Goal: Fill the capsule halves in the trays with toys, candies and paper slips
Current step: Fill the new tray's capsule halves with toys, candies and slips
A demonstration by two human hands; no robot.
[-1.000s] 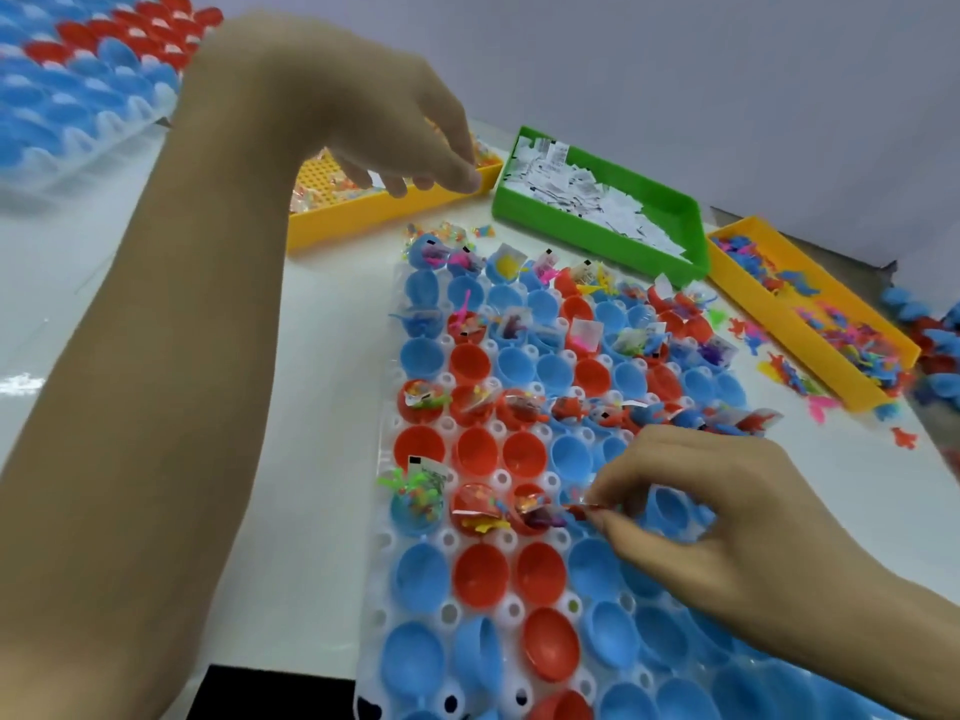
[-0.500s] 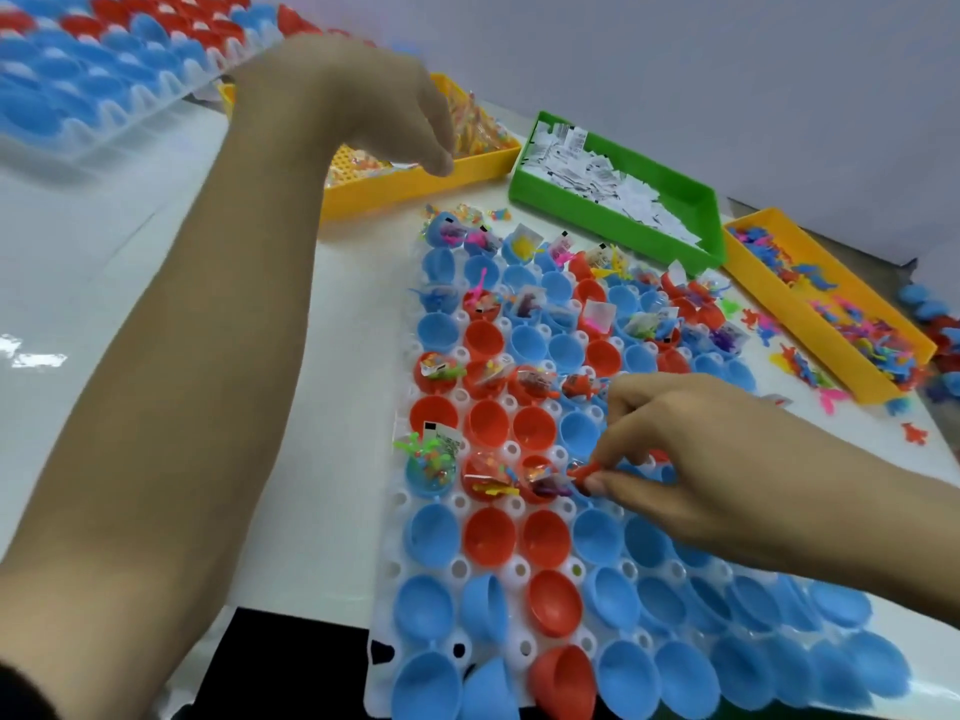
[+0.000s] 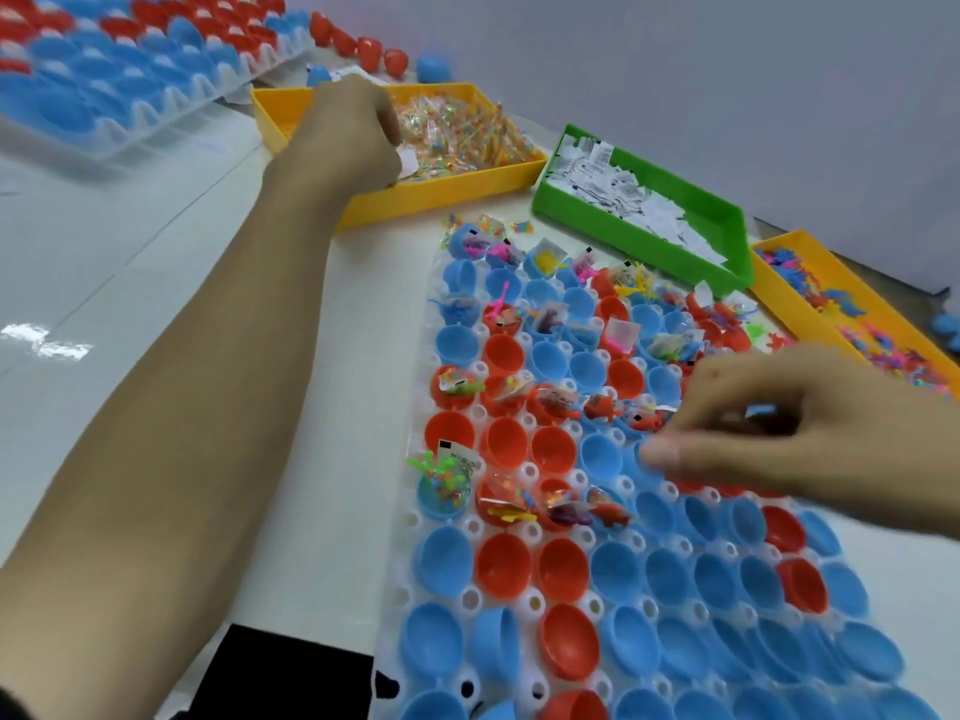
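A white tray [image 3: 411, 518] of blue and red capsule halves lies in front of me. Its far rows hold toys, candy packets and paper slips, and the near halves such as a red one [image 3: 506, 566] are bare. My left hand [image 3: 343, 132] reaches into the yellow candy tray [image 3: 441, 192], fingers curled down among the packets with a white piece at its edge. My right hand [image 3: 779, 423] hovers blurred over the tray's middle right, fingers curled round small toys, a blue one showing. A red toy [image 3: 613, 514] lies in a half below it.
A green tray [image 3: 644, 236] of paper slips stands at the back, with a yellow tray [image 3: 800, 309] of small toys to its right. Another tray of capsule halves [image 3: 104, 96] sits far left. Loose capsule halves [image 3: 374, 52] line the wall.
My left hand dropped from above the candy tray into the packets. My right hand let go of the red toy over a capsule half and drew back to the right.
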